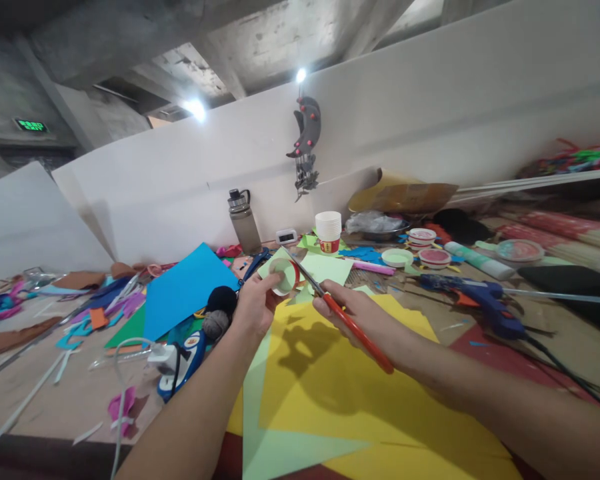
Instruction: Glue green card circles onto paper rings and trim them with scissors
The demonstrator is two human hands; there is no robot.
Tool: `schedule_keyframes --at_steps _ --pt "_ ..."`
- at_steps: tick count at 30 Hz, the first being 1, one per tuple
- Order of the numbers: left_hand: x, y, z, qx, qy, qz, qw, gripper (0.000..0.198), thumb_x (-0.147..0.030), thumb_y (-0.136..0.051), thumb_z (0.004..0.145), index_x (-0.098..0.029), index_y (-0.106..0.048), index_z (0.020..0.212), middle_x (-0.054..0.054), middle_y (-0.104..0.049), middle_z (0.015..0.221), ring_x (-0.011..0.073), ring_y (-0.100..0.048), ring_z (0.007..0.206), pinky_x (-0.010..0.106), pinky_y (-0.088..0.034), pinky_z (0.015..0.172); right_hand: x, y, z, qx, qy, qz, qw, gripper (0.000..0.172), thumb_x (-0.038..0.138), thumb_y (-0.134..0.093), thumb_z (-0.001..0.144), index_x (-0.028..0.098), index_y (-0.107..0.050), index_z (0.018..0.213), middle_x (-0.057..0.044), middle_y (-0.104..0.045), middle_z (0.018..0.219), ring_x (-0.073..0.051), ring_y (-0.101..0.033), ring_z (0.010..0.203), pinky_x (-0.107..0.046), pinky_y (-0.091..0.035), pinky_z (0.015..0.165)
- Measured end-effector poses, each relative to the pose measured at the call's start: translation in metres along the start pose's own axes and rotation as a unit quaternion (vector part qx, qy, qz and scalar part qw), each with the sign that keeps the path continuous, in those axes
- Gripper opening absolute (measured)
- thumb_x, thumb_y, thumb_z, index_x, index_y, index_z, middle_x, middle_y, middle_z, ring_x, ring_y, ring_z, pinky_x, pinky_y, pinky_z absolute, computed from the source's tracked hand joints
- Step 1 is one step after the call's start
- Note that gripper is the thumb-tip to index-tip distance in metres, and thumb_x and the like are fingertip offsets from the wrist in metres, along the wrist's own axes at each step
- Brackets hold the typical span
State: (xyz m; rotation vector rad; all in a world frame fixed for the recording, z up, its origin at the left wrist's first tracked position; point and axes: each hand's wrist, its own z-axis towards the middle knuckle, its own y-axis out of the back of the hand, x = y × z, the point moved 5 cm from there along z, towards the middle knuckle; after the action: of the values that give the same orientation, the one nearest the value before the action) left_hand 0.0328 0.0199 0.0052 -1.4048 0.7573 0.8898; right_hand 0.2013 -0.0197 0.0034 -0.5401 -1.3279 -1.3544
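My left hand (257,303) pinches a small round paper cup piece (284,276) with a red rim, together with a sheet of light green paper. Its fingers are closed on the near side of the ring. My right hand (353,310) is wrapped around red-handled scissors (350,323), whose metal blades point up and left, close to the ring's right edge. I cannot tell whether the blades touch the paper. Under both hands lie yellow sheets (340,380) on top of a light green sheet (300,453).
A blue sheet (185,287), a power strip (187,360) and dark pompoms (217,323) are at the left. Behind stand a grey bottle (245,223) and stacked paper cups (328,230). To the right lies a blue glue gun (480,303) with its cord; a moon ornament (307,127) hangs above.
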Motion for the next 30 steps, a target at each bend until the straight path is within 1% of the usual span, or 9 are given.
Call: schedule_keyframes --at_steps 3,7,12,15,18,20,25,30 --pt "0.0001 0.0013 0.0017 -0.001 0.003 -0.002 1.0 0.025 -0.01 -0.075 0.059 -0.015 -0.067 0.083 0.001 -0.073 0.077 0.0124 -0.065 0.062 0.023 -0.055 0.057 0.0005 -0.0007 0.0005 0.002 -0.002 -0.014 1.0 0.028 0.051 -0.053 0.086 0.023 -0.055 0.084 0.005 -0.051 0.064 -0.012 -0.043 0.057 -0.025 -0.036 0.056" --pt "-0.0016 0.0045 0.0026 -0.022 -0.005 0.009 1.0 0.022 -0.013 -0.076 0.06 -0.014 -0.068 0.08 0.001 -0.072 0.075 0.0127 -0.064 0.061 0.022 -0.053 0.052 -0.0006 -0.0032 0.0004 0.01 -0.001 -0.006 1.0 0.029 0.052 -0.054 0.086 0.023 -0.055 0.086 0.005 -0.052 0.066 -0.012 -0.042 0.058 -0.026 -0.037 0.057" --pt "-0.0009 0.0013 0.0009 0.004 -0.015 0.029 0.999 0.023 -0.013 -0.077 0.06 -0.014 -0.069 0.082 0.001 -0.072 0.077 0.0112 -0.064 0.061 0.022 -0.054 0.059 -0.0032 -0.0054 -0.0004 0.032 -0.003 0.032 0.999 0.029 0.05 -0.058 0.084 0.023 -0.054 0.092 0.004 -0.053 0.072 -0.012 -0.044 0.06 -0.025 -0.038 0.056" --pt "0.0002 -0.0013 0.0 0.016 -0.02 0.037 0.999 0.023 -0.014 -0.077 0.061 -0.014 -0.07 0.083 0.003 -0.074 0.08 0.0138 -0.067 0.067 0.024 -0.055 0.064 -0.0032 -0.0035 -0.0002 0.023 -0.001 0.014 1.0 0.028 0.049 -0.058 0.085 0.023 -0.054 0.092 0.003 -0.054 0.076 -0.013 -0.045 0.063 -0.026 -0.039 0.059" --pt "-0.0001 -0.0028 -0.0006 0.019 -0.021 0.038 0.999 0.024 -0.015 -0.078 0.06 -0.014 -0.07 0.082 0.004 -0.074 0.08 0.0161 -0.068 0.07 0.025 -0.056 0.066 -0.0023 -0.0023 -0.0004 0.016 0.005 0.0 1.0 0.025 0.047 -0.057 0.086 0.023 -0.054 0.093 0.003 -0.055 0.075 -0.014 -0.047 0.065 -0.027 -0.04 0.061" --pt "-0.0008 -0.0034 -0.0009 0.019 -0.017 0.04 0.999 0.025 -0.016 -0.079 0.059 -0.014 -0.07 0.082 0.004 -0.074 0.079 0.0158 -0.068 0.069 0.025 -0.056 0.065 -0.0011 -0.0017 -0.0009 0.013 0.009 -0.004 1.0 0.023 0.046 -0.057 0.086 0.024 -0.054 0.091 0.003 -0.055 0.075 -0.014 -0.047 0.065 -0.027 -0.04 0.061" --pt "-0.0033 -0.0021 -0.0004 0.02 -0.019 0.035 0.999 0.026 -0.015 -0.081 0.058 -0.014 -0.07 0.081 0.001 -0.073 0.076 0.0111 -0.064 0.062 0.019 -0.053 0.057 0.0003 -0.0014 -0.0013 0.017 0.002 -0.017 1.0 0.023 0.046 -0.056 0.086 0.023 -0.053 0.087 0.004 -0.055 0.073 -0.014 -0.047 0.065 -0.026 -0.039 0.06" --pt "-0.0044 0.0009 0.002 0.02 -0.03 0.042 0.998 0.025 -0.015 -0.08 0.058 -0.014 -0.069 0.08 0.002 -0.072 0.076 0.0124 -0.065 0.062 0.02 -0.053 0.056 -0.0009 -0.0017 0.0003 0.014 0.003 -0.026 1.0 0.028 0.05 -0.055 0.086 0.022 -0.053 0.087 0.004 -0.056 0.071 -0.013 -0.046 0.062 -0.025 -0.037 0.056"
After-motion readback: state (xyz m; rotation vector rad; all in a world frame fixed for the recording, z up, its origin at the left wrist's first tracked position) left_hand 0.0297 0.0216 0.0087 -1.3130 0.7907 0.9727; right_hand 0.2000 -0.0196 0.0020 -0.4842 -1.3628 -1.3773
